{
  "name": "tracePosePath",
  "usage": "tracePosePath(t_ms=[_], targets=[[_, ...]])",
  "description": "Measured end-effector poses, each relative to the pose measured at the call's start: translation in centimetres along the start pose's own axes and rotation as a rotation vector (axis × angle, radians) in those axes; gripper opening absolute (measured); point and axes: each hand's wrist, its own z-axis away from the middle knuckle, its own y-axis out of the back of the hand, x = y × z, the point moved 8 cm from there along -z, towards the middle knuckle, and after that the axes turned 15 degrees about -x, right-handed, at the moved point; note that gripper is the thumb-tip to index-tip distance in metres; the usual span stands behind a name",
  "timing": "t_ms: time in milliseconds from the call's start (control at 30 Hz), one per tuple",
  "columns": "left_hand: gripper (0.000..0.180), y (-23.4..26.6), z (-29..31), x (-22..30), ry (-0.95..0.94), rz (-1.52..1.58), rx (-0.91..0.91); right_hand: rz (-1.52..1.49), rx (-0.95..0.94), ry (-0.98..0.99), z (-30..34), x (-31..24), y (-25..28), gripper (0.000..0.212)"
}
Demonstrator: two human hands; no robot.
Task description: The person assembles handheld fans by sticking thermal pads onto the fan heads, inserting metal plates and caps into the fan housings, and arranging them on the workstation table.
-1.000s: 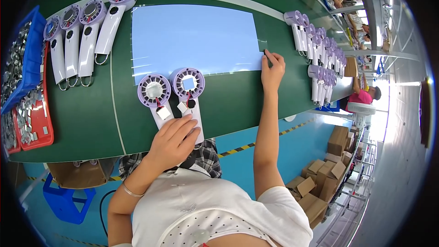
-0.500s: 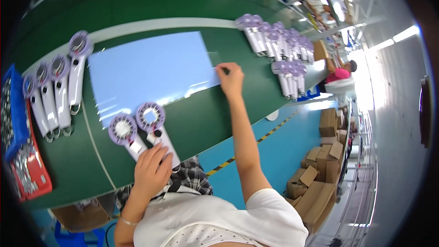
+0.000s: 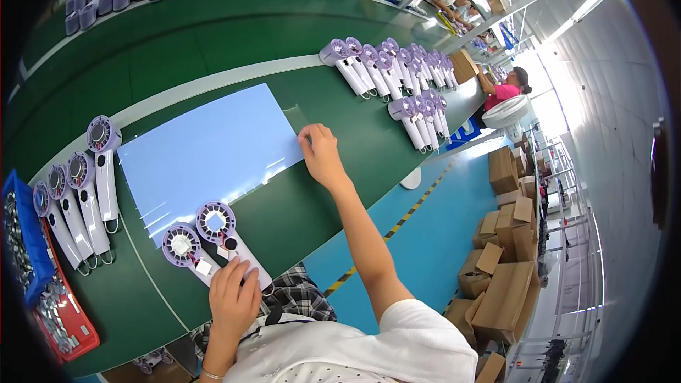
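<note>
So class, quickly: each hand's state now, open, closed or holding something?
Left hand: open, fingers loosely bent, resting on handheld fans.
Right hand: bent, at the blue sheet's edge; whether it pinches anything cannot be told.

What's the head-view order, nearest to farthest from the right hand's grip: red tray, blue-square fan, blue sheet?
1. Blue sheet, immediately left.
2. Blue-square fan, lower left.
3. Red tray, far lower left.

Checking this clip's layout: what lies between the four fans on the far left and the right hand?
In the head view, a light-blue sheet lies on the green table between the four fans and the right hand.
</note>
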Motion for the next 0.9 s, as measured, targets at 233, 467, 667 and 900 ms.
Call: tracePosePath(t_ms=[233,467,667,900], targets=[[0.029,3.8,-0.8,0.3,0.019,0.23,0.175,-0.503,-0.038,0.092,3.5,-9.5,1.6,0.009],[0.039,7.2,-2.4,-3.5,0.349,0.71,0.348,-0.983,-0.399,0.033,8.2,-17.4,-2.6,0.01],[0.026,5.9,-0.5,-5.5,0.377,1.102,0.33,-0.969,-0.477,0.109,8.8,-19.9,-4.5,0.009],[0.012,6.2,0.6,-5.9,0.402,1.119,0.378,-0.993,-0.455,0.108,9.2,-20.5,-5.0,0.016]])
